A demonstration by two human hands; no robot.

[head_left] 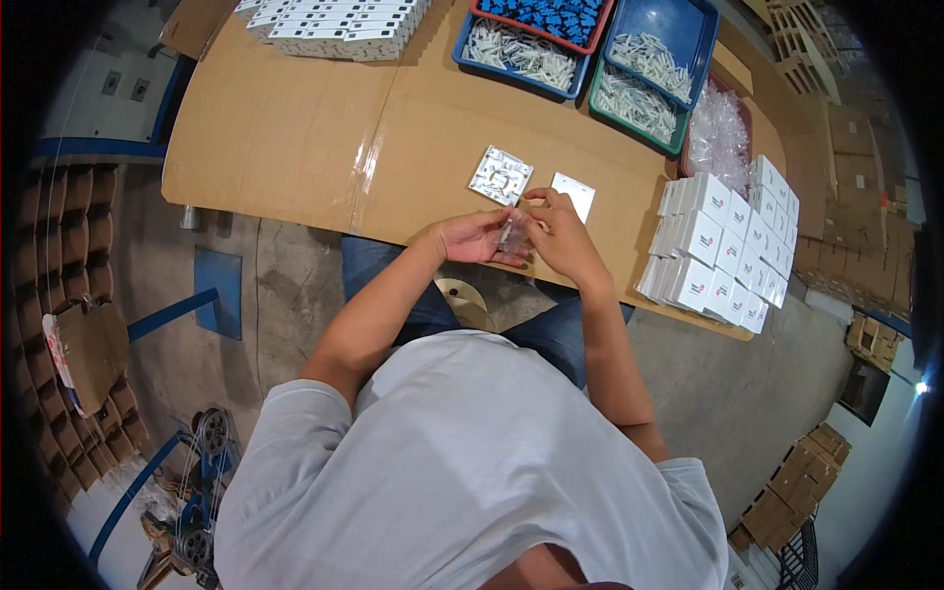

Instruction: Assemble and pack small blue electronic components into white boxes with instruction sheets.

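Both my hands meet just over the table's near edge, around a small clear plastic bag [512, 242] with something small and pale inside. My left hand [469, 239], palm partly up, has its fingers curled about the bag. From the other side, the fingers of my right hand [557, 231] pinch at the bag's upper part. Just beyond them lies a square white faceplate [501, 175] with a round opening and small fittings on its face. A plain white square piece [574, 194] rests beside it, partly covered by my right hand.
Stacked white boxes [721, 248] stand at the table's right edge. Trays hold white plugs [518, 54], blue parts [551, 15] and clear bags [718, 138] at the back right. More white units [339, 29] are stacked far left on the cardboard-covered table [285, 128].
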